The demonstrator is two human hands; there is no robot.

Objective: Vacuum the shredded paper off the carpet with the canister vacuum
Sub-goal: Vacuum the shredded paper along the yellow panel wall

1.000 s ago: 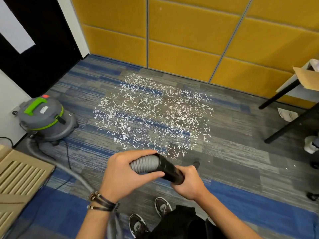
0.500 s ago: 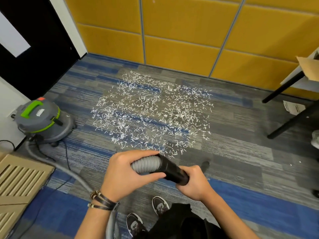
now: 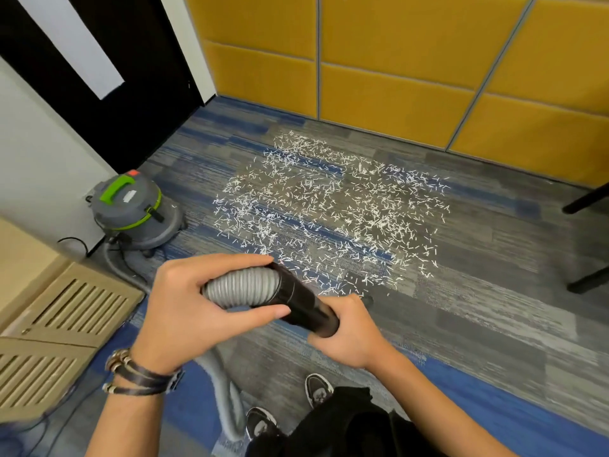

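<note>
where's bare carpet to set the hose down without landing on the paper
Bare grey carpet lies between the shredded paper and the black legs, right of the right hand; the blue strip beside the shoes is free. Crowded: the paper patch ahead, and the left side with canister vacuum, hose and slatted panels.

Left hand (image 3: pixel 188 311): I wrap it round the grey ribbed hose (image 3: pixel 244 286) from the left, fingers arched over the top, thumb stretched along the near side. Right hand (image 3: pixel 352 334): I grip the near end of the black tube (image 3: pixel 303 301), fingers curled beneath it, back of the hand toward me. The hands sit near each other but apart. My left forearm (image 3: pixel 125 420) and right forearm (image 3: pixel 438 407) are bare, rise from the lower edge and converge. Dark corded bands (image 3: pixel 138 374) circle my left wrist.
</note>
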